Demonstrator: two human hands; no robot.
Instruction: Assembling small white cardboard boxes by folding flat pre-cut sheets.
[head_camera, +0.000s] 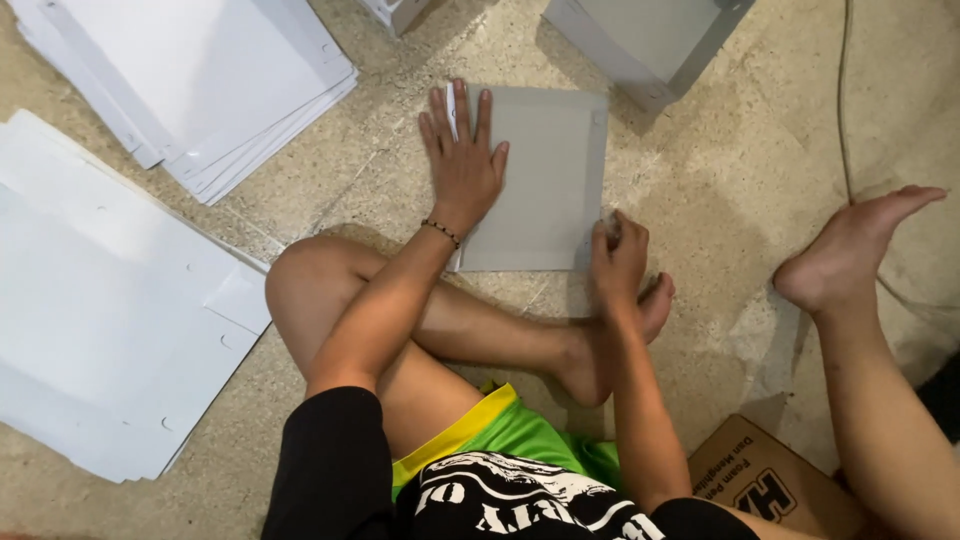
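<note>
Speckled stone floor (740, 170) is seen from above, with a grey sheet (545, 180) laid flat on it just ahead of the crossed legs; the left hand (462, 160) is spread open and pressed flat on the sheet's left edge, holding nothing, while the right hand (618, 255) is pinched shut on the sheet's near right corner. Stacks of white sheets (130, 300) are piled to the left; a cardboard box (770, 480) lies at lower right.
</note>
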